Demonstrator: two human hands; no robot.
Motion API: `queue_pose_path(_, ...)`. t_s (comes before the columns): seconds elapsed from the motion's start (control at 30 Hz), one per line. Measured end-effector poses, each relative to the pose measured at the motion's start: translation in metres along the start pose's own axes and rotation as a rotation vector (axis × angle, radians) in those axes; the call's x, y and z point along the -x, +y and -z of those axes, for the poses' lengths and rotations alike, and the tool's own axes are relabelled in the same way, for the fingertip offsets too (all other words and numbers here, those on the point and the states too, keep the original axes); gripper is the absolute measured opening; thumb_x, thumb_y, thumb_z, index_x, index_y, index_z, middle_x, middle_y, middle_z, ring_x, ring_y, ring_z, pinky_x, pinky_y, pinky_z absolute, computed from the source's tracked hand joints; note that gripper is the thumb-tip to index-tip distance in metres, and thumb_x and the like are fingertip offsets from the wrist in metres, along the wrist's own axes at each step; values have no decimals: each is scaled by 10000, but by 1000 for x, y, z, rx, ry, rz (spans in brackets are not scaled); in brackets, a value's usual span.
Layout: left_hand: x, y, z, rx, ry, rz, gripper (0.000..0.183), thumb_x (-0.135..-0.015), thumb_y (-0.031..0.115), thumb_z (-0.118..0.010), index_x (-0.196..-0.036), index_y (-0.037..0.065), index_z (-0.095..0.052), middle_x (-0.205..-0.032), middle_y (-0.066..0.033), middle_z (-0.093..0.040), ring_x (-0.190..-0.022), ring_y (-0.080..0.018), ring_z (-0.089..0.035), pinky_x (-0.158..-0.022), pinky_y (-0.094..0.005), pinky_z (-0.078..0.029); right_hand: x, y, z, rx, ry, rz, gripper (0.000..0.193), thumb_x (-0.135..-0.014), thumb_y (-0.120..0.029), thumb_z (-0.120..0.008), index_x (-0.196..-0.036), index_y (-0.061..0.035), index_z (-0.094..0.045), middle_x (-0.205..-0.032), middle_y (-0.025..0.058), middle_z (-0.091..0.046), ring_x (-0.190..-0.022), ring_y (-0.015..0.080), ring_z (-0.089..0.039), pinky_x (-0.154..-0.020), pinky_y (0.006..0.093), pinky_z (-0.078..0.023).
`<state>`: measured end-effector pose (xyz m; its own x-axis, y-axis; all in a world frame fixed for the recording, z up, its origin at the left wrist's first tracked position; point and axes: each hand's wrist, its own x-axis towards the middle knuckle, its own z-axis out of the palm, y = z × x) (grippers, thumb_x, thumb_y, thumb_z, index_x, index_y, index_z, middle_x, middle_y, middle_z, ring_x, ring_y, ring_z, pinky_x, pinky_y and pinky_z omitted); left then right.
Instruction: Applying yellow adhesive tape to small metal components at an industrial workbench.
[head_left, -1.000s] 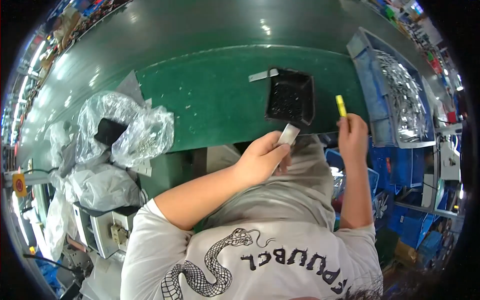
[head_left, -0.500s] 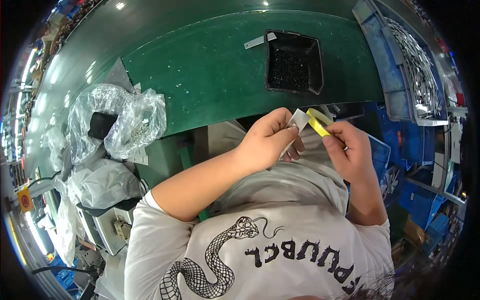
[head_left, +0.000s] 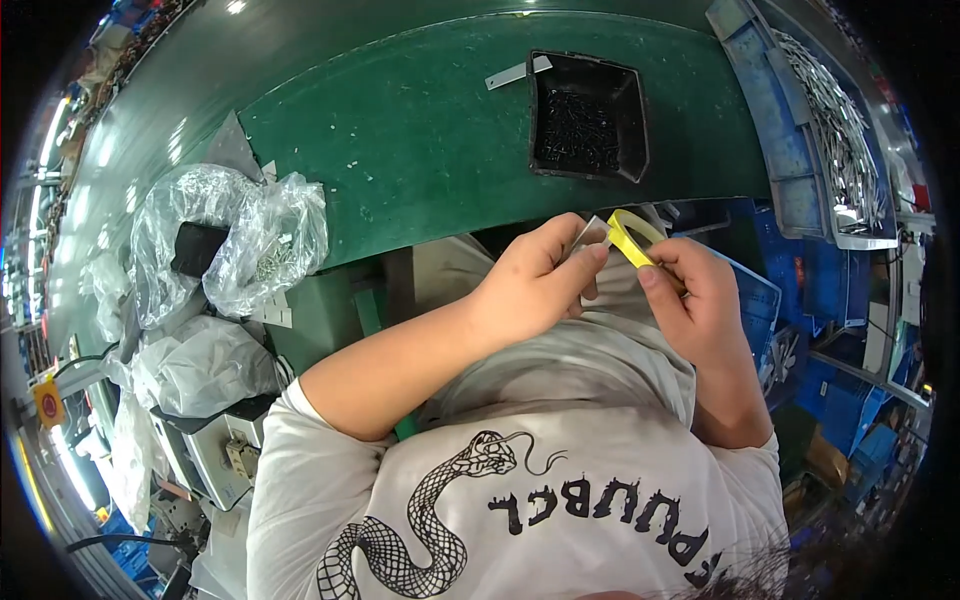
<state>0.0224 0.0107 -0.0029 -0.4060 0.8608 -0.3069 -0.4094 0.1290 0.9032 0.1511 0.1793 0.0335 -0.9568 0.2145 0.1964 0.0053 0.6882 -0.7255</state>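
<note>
Between the thumb and fingers of my left hand (head_left: 545, 270) is a flat metal strip (head_left: 592, 232), mostly covered by the hand, with its end sticking out to the right. A roll of yellow tape (head_left: 630, 240) is gripped by my right hand (head_left: 697, 290), its ring tilted toward the strip. Roll and strip end meet or nearly meet; whether the tape is stuck on the metal I cannot tell. Both hands are held over my lap, just off the near edge of the green table (head_left: 430, 150).
A black bin (head_left: 640, 130) of small dark screws stands on the table, a metal strip (head_left: 508, 77) leaning at its left rim. Clear plastic bags (head_left: 305, 215) of small parts lie left. A blue crate (head_left: 790, 150) of metal strips is at the right.
The left thumb has slid forward and the strip has turned, so less of its face shows. The tape roll has tilted, with its ring now more open to view.
</note>
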Motion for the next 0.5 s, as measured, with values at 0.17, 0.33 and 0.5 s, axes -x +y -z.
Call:
queue_pose_path(0.17, 1, 4, -1, -53, 4, -1, 190, -1033, 214, -488, -1055, 40, -561, -740, -25, -615, -593, -77, -568, -538, -218, -459, 0, -3, 0, 9, -6, 17, 130, -901, -88, -649, -940, 20, -587, -683, 71, -547, -552, 108, -449, -516, 250, -337)
queue_pose_path(0.33, -1, 0, 0, -63, 12, 4, 250, -1010, 265, -548, -1033, 23, -604, -690, -12, -580, -589, -55, -541, -519, -228, -460, -1, -4, 0, 19, -13, 14, 139, -893, -98, -657, -939, 17, -592, -700, 92, -560, -552, 138, -468, -521, 268, -351)
queue_pose_path(0.5, 0, 0, -1, -55, 10, 5, 255, -1012, 275, -551, -1000, 25, -598, -668, -4, -569, -573, -53, -530, -513, -226, -451, -1, -5, 0, 38, -13, 31, 137, -887, -94, -660, -935, 17, -596, -711, 102, -565, -561, 158, -489, -526, 275, -359)
